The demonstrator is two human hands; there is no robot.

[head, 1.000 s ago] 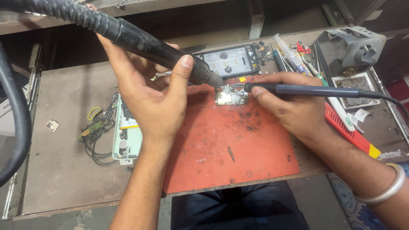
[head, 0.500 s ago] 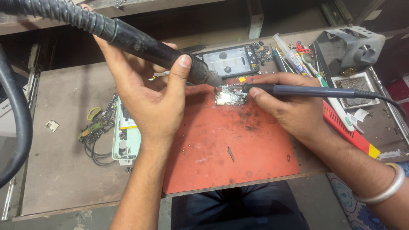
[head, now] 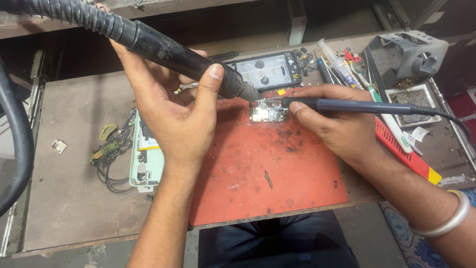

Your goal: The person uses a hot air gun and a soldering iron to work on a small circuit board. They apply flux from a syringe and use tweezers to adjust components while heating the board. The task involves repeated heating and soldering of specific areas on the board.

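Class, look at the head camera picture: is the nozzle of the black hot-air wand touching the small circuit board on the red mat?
Cannot tell. In the head view the nozzle ends just above the small circuit board, but from this downward angle neither a gap nor contact shows plainly.

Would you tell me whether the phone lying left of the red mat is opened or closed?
Opened: the pale green phone body lies with its insides exposed.

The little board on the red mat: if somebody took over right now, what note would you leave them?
Left hand: grips the black hot-air wand, nozzle aimed at the board.
Right hand: holds the blue iron, tip at the board's top edge.
Board lies on the red mat, loose.
Opened phone sits to the left, a phone frame behind.
Done: phone opened, board out. Left: the joint work underway.
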